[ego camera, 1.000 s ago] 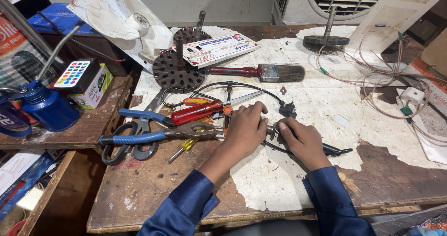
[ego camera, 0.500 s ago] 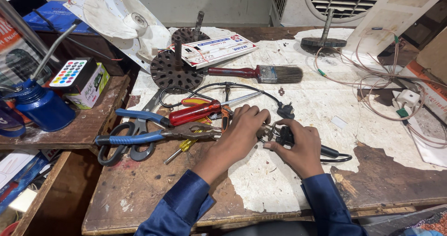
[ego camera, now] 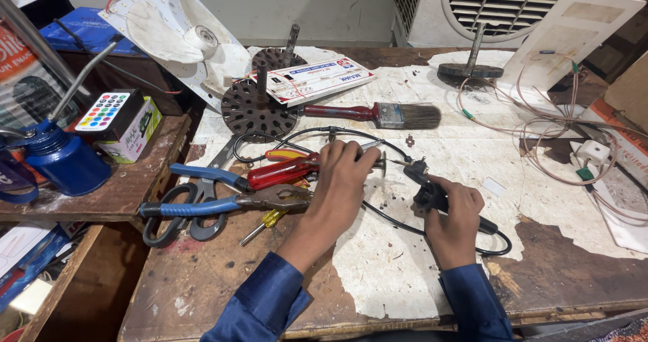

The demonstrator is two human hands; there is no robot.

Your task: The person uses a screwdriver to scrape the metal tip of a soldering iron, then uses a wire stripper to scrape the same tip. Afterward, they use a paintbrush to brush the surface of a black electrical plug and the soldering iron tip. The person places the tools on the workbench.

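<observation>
Gripping a small black plug point(ego camera: 426, 192) in the one head view, the right hand point(ego camera: 453, 215) is clamped round its body, its stiff black cable point(ego camera: 405, 228) trailing toward the near edge of the surface point(ego camera: 594, 274). The left hand point(ego camera: 341, 180), just left of the plug, is closed on a thin screwdriver point(ego camera: 378, 161) whose tip points at the plug. The plug looks light, hard and a little slick; its body seems the surest place to hold, since the cable would likely twist it. Left of the plug lie blue-handled pliers point(ego camera: 223, 203), scissors point(ego camera: 182, 220) and red-handled screwdrivers point(ego camera: 280, 172), crowding that side. Right of the plug the peeling white top is bare up to coiled thin wire point(ego camera: 540, 146). Beyond the plug lies a paintbrush point(ego camera: 378, 114).
</observation>
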